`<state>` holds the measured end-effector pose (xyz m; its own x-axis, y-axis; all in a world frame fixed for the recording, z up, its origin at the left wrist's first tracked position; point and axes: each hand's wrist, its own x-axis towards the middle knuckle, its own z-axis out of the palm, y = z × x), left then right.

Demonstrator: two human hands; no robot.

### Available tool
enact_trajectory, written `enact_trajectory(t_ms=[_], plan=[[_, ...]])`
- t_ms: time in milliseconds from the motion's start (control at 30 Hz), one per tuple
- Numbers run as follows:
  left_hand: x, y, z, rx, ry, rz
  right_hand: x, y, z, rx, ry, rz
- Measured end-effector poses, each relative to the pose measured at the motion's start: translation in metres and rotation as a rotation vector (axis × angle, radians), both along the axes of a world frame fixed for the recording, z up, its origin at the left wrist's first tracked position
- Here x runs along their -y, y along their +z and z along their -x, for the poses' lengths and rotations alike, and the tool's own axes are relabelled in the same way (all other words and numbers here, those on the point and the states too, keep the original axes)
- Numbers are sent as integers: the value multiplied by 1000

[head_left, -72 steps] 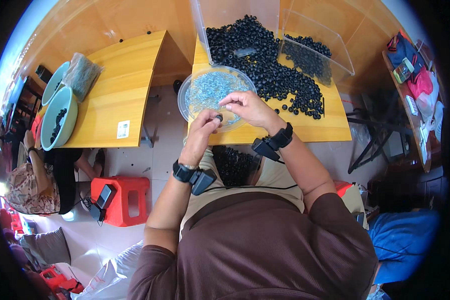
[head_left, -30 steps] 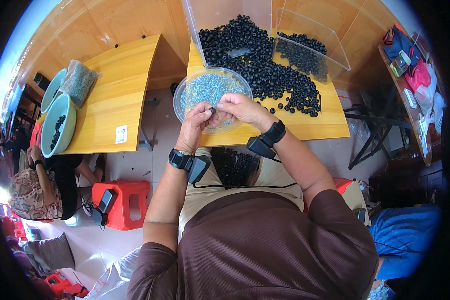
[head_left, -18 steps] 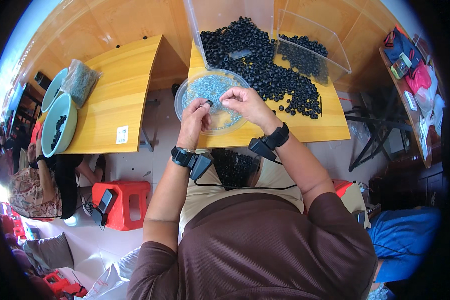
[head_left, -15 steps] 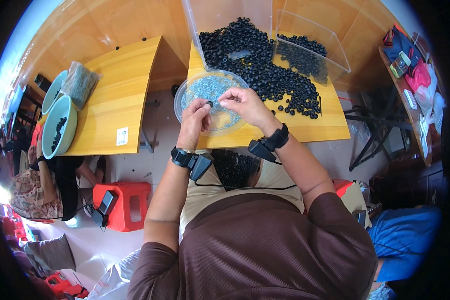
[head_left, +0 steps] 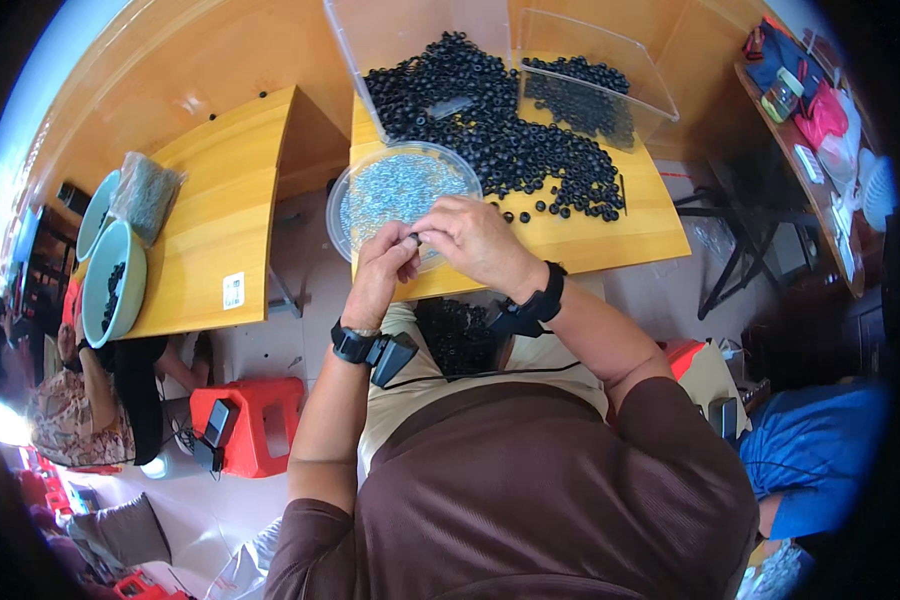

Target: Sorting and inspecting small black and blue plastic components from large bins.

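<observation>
My left hand (head_left: 382,268) and my right hand (head_left: 473,240) meet fingertip to fingertip over the near rim of a clear round dish (head_left: 342,196) full of small silvery parts. Between the fingertips they pinch a small black ring (head_left: 415,238). A large heap of black rubber rings (head_left: 490,130) spreads over the wooden table (head_left: 610,232) just beyond my hands. More black rings lie in a pile on my lap (head_left: 455,335). Both wrists carry black bands.
Two clear plastic bins (head_left: 610,60) stand at the table's far edge. To the left, a second wooden table (head_left: 210,230) bears teal bowls (head_left: 110,285) and a bag. A red stool (head_left: 240,425) stands on the floor below; another person sits at far left.
Both hands have stayed together at the dish's near rim, fingers working a small ring; they shifted slightly toward me. The heap and dish have not moved.
</observation>
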<state>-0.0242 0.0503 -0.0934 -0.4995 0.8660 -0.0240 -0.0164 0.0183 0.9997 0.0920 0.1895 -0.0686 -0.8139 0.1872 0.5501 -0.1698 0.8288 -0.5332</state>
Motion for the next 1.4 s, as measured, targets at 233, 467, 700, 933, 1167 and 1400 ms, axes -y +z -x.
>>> enact_trajectory(t_ms=[233, 467, 700, 933, 1167, 1400], plan=[[6, -7, -33, 332, 89, -153, 33, -10, -21, -99, -62, 188], [14, -11, -43, 388, -18, -227, 12, -17, -37, -35, 85, 288], [33, -2, -53, 374, 17, -243, -93, -15, -77, 204, -241, 207], [36, 3, -64, 342, -2, -222, -155, 0, -73, 481, -564, -129], [39, 0, -64, 329, -3, -211, -162, -20, -53, 685, -555, -322], [39, -1, -63, 351, 10, -209, -154, -22, -51, 616, -518, -417]])
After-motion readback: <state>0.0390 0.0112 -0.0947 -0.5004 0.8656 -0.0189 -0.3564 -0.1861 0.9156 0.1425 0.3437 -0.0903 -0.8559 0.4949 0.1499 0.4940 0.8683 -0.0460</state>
